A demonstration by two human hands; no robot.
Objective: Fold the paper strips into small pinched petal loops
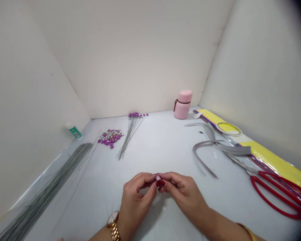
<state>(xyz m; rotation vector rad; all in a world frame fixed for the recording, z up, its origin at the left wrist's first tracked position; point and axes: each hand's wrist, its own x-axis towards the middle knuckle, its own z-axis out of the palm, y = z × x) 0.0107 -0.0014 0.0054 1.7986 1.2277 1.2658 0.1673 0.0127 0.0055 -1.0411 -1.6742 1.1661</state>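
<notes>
- Left hand [136,193] and right hand [187,192] pinch a tiny pinkish piece [158,178] between fingertips.
- Its long axis, pointing direction: too small for me to tell.

Left hand [138,194], right hand [184,192], fingertips [152,176] pinched together

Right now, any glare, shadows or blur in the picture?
Head view: soft shadow on the table between left hand and right hand; head view: bright highlights on the yellow packet; head view: upper-right corner dark and blurred; head view: small pinched piece too indistinct to identify.
</notes>
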